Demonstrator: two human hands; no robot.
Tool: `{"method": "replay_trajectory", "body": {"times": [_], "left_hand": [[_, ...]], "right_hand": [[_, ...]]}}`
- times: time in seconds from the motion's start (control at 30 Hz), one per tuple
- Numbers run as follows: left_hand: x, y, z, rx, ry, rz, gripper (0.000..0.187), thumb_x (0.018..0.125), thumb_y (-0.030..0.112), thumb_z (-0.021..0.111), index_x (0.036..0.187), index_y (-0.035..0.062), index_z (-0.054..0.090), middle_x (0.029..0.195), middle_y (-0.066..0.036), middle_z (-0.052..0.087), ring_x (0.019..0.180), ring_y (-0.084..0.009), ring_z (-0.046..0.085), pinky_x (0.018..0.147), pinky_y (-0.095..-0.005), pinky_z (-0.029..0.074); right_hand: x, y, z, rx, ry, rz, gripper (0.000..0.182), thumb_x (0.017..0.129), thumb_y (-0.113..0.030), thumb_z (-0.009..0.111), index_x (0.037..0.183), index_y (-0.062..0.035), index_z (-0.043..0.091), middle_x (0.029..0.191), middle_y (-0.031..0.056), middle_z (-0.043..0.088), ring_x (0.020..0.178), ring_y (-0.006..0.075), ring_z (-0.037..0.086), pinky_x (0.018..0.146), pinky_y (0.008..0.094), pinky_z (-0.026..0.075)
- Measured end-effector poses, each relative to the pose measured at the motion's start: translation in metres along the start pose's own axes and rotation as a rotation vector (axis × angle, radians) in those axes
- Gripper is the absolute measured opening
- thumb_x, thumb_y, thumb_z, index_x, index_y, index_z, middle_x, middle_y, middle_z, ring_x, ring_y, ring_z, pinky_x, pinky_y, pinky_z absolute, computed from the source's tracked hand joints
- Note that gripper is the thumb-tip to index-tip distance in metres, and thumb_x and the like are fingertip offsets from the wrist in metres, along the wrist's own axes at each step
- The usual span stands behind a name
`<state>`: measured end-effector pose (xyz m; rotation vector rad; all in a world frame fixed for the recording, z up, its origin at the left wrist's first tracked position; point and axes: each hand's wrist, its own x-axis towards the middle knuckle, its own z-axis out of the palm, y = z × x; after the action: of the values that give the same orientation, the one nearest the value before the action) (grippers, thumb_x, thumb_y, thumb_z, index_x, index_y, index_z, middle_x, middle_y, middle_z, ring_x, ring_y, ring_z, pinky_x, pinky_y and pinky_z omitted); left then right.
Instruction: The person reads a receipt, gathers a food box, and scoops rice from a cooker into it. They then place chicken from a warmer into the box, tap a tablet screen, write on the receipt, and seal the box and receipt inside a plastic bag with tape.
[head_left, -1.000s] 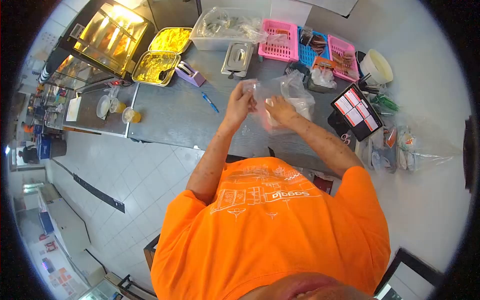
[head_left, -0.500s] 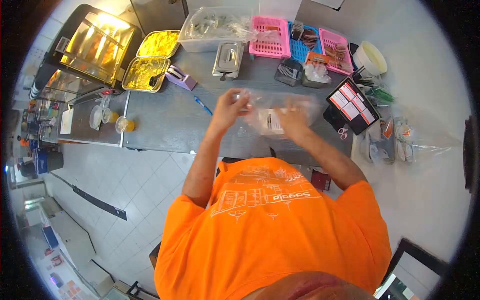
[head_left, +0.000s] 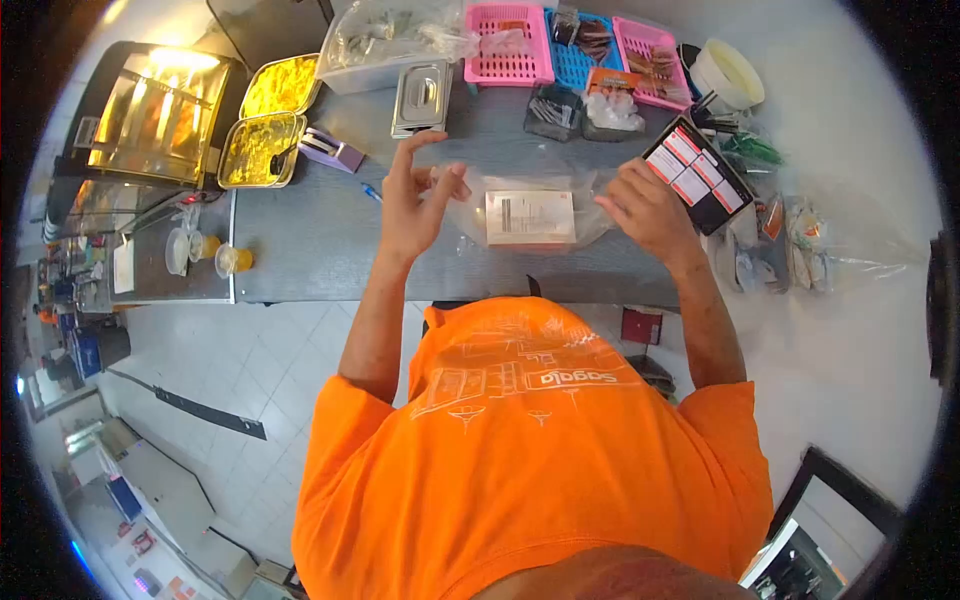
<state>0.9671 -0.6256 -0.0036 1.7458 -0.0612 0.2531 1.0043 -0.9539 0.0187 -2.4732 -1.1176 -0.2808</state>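
Observation:
A clear plastic bag [head_left: 520, 183] lies on the dark counter, with a flat box bearing a white printed label [head_left: 530, 217] inside it. To the left of the bag is my left hand [head_left: 415, 195], its index finger raised and its thumb apart, near the bag's left end. On the other side my right hand [head_left: 650, 212] has its fingers curled at the bag's right end, beside a dark tablet [head_left: 722, 212] showing red and white panels. Beyond my left fingertips stands a lidded metal container [head_left: 421, 98].
Pink basket [head_left: 508, 68] and blue basket [head_left: 566, 72] line the back. Yellow food fills metal trays [head_left: 228, 180] at left, near a purple tape dispenser [head_left: 332, 153]. Cups [head_left: 234, 262] stand farther left. A white bucket [head_left: 722, 78] is at back right.
My hands have moved apart to the two ends of the bag. My right hand has come off the label, which now shows fully. The camera view has shifted slightly.

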Motion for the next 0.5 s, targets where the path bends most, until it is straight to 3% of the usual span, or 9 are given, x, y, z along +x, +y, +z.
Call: {"method": "replay_trajectory", "body": {"times": [0.03,0.13,0.23,0.27,0.33,0.37,0.43,0.5], "left_hand": [[-0.009,0.006,-0.002,0.065,-0.057,0.051,0.048,0.092,0.023,0.07,0.133,0.0085,0.05,0.081,-0.008,0.068,0.068,-0.0156,0.062,0.067,-0.031,0.05],[-0.024,-0.031,-0.032,0.756,-0.16,0.214,0.087,0.073,0.038,0.086,0.144,0.0101,0.044,0.109,-0.013,0.067,0.094,-0.022,0.064,0.084,-0.0394,0.049],[-0.056,-0.114,-0.045,0.353,0.006,0.324,0.118,0.05,0.059,0.09,0.144,0.0059,0.043,0.126,-0.024,0.058,0.12,-0.0355,0.054,0.097,-0.0462,0.045],[-0.053,-0.131,-0.036,0.554,-0.14,0.375,0.118,0.048,0.059,0.091,0.143,0.0054,0.045,0.133,-0.024,0.052,0.126,-0.0375,0.049,0.098,-0.0477,0.045],[-0.036,-0.133,0.001,0.698,-0.389,0.393,0.112,0.05,0.059,0.09,0.14,0.0049,0.049,0.139,-0.024,0.048,0.131,-0.0405,0.044,0.101,-0.0506,0.043],[-0.022,-0.128,0.029,0.639,-0.487,0.371,0.106,0.054,0.058,0.088,0.138,0.005,0.051,0.138,-0.023,0.049,0.13,-0.0415,0.044,0.104,-0.0522,0.041],[-0.024,-0.202,0.079,0.309,-0.713,-0.188,0.085,0.056,0.053,0.089,0.127,0.0148,0.063,0.153,-0.019,0.035,0.139,-0.038,0.034,0.117,-0.047,0.025],[-0.019,-0.217,0.09,0.151,-0.783,-0.186,0.08,0.06,0.054,0.085,0.126,0.0142,0.063,0.151,-0.019,0.038,0.139,-0.0359,0.035,0.117,-0.0468,0.025]], "right_hand": [[-0.008,-0.006,0.002,0.122,0.064,0.03,0.023,0.083,-0.013,0.071,0.099,-0.003,0.06,0.102,0.0114,0.061,0.102,0.0328,0.057,0.086,0.0405,0.05],[-0.027,0.005,0.019,0.336,0.503,0.256,0.03,0.082,-0.006,0.072,0.108,-0.0023,0.057,0.117,0.0153,0.061,0.119,0.0348,0.054,0.096,0.0429,0.048],[-0.097,0.058,0.089,0.045,0.125,0.575,0.053,0.078,-0.014,0.079,0.124,-0.0044,0.053,0.134,0.0191,0.054,0.128,0.0364,0.05,0.104,0.0464,0.043],[-0.109,0.047,0.116,-0.054,0.027,0.455,0.06,0.076,-0.02,0.082,0.126,-0.0045,0.053,0.134,0.019,0.055,0.123,0.0374,0.054,0.102,0.045,0.045],[-0.095,0.014,0.147,0.096,0.118,0.216,0.075,0.07,-0.03,0.088,0.131,-0.0053,0.053,0.135,0.0193,0.055,0.118,0.0394,0.057,0.1,0.0426,0.047],[-0.074,0.002,0.157,0.337,0.312,0.09,0.083,0.066,-0.034,0.089,0.134,-0.0061,0.052,0.137,0.0197,0.054,0.118,0.0404,0.056,0.101,0.0416,0.047],[-0.033,-0.019,0.177,0.308,0.311,0.229,0.078,0.069,-0.028,0.089,0.134,-0.0037,0.054,0.135,0.0166,0.057,0.118,0.0332,0.058,0.1,0.0394,0.047],[-0.046,0.029,0.243,0.8,-0.015,0.482,0.074,0.07,-0.024,0.086,0.134,-0.0053,0.054,0.139,0.0184,0.053,0.126,0.0342,0.052,0.106,0.0442,0.042]]}}
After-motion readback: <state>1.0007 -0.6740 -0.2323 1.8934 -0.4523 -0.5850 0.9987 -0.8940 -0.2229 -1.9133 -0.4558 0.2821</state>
